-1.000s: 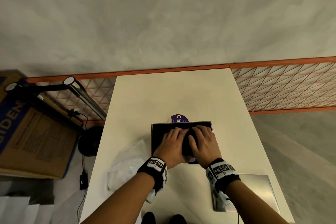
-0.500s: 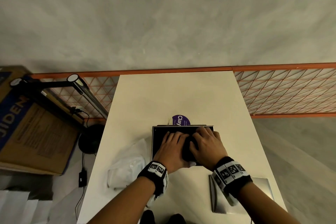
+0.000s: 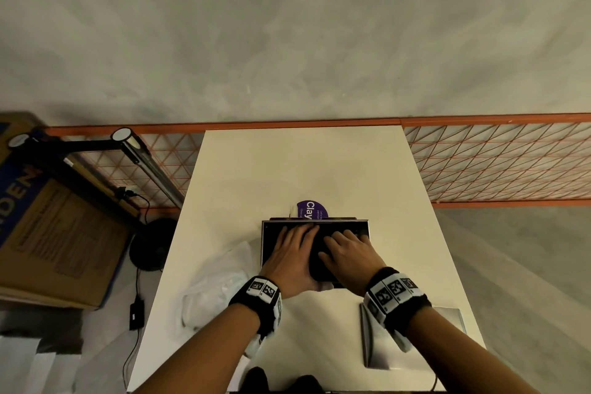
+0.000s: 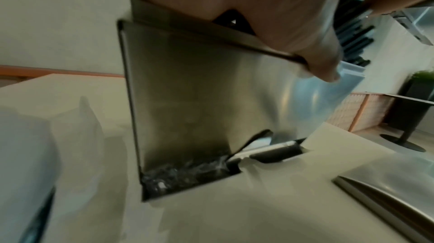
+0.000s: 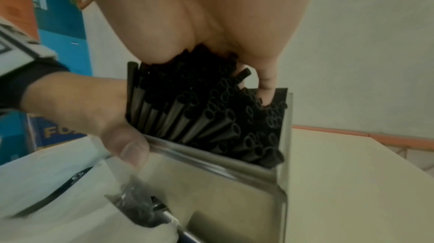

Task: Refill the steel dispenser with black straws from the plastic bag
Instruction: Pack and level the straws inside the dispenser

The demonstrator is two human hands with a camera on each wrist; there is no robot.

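Evidently to level them, thin black plastic straws (image 5: 211,117) crowding the rectangular steel dispenser (image 5: 223,191) are pressed by left hand (image 3: 292,253) and right hand (image 3: 348,253), each grip flat, clasping nothing; the crumpled white plastic bag (image 3: 217,291) lies beside, on the cream surface (image 3: 303,169).

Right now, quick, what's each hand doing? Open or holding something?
Left hand: open, fingers flat on the black straws, thumb on the steel dispenser's front rim.
Right hand: open, fingers spread, pressing on the straws.
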